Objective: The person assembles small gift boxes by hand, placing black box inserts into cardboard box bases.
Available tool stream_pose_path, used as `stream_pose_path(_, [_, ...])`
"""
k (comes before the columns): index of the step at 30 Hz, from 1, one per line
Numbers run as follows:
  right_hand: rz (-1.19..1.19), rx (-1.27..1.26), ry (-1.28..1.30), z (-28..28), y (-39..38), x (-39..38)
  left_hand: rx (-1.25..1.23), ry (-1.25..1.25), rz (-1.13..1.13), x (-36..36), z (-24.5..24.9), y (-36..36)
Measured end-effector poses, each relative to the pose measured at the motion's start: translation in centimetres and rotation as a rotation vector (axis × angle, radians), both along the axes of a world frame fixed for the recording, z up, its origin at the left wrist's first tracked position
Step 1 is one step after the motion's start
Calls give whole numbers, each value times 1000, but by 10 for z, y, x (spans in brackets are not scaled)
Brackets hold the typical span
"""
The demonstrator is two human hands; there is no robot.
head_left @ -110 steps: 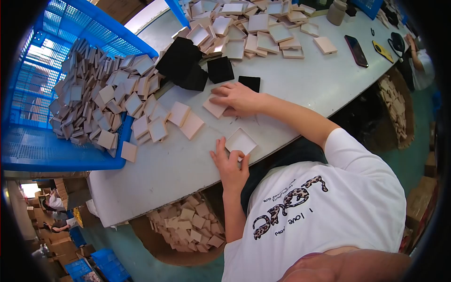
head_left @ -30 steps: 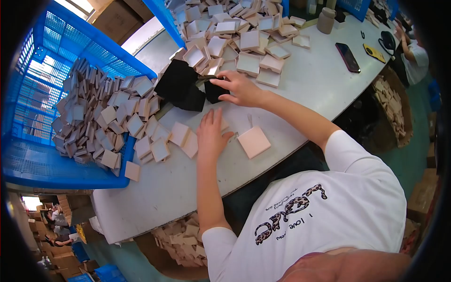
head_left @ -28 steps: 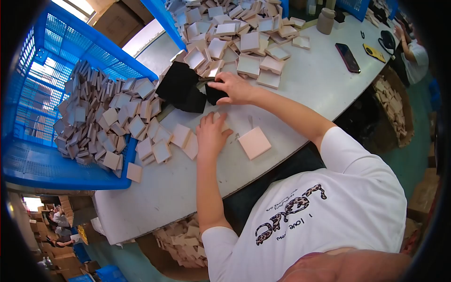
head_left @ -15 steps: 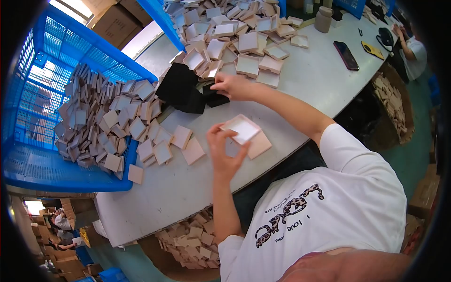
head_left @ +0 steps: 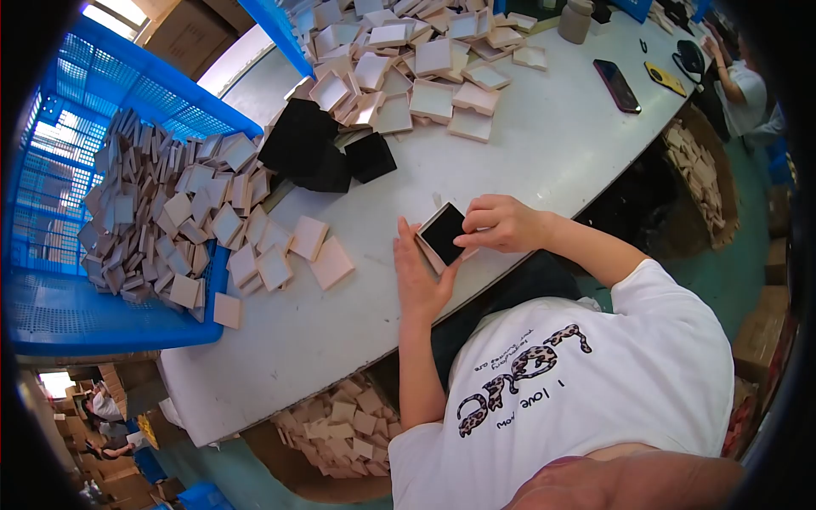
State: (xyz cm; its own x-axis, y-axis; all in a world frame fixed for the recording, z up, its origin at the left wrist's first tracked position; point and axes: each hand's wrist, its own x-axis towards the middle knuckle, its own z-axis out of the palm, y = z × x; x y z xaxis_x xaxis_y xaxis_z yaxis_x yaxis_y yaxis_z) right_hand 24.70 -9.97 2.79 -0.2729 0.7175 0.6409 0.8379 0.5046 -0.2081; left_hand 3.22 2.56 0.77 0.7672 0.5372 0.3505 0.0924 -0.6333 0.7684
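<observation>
My left hand point(head_left: 424, 279) holds a small shallow pale box point(head_left: 432, 252) at the table's near edge, thumb on one side and fingers along the other. A thin black square pad point(head_left: 443, 234) lies in or over the box, the pale rim showing along its lower left side. My right hand point(head_left: 503, 224) pinches the pad's right edge with its fingertips. Farther up the table are a black stack of pads point(head_left: 304, 146) and a separate black square piece point(head_left: 371, 157). Two pale boxes or lids point(head_left: 332, 263) lie to the left of my hands.
A blue crate point(head_left: 127, 327) full of pale pieces point(head_left: 153, 204) tips toward the table point(head_left: 280, 361). More shallow boxes point(head_left: 432, 100) are heaped at the back. A dark phone point(head_left: 617, 85), a yellow phone point(head_left: 665, 79) and a jar point(head_left: 575, 21) sit right. Another person point(head_left: 744, 93) works beyond.
My right hand has moved from the black stack down to the box, bringing a black pad. My left hand now grips the box lower down, with the pad over it.
</observation>
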Motion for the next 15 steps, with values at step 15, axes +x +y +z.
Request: stream_pose_path(15, [-929, -52, 289, -5, 56, 145, 163, 92, -80, -2, 7, 0])
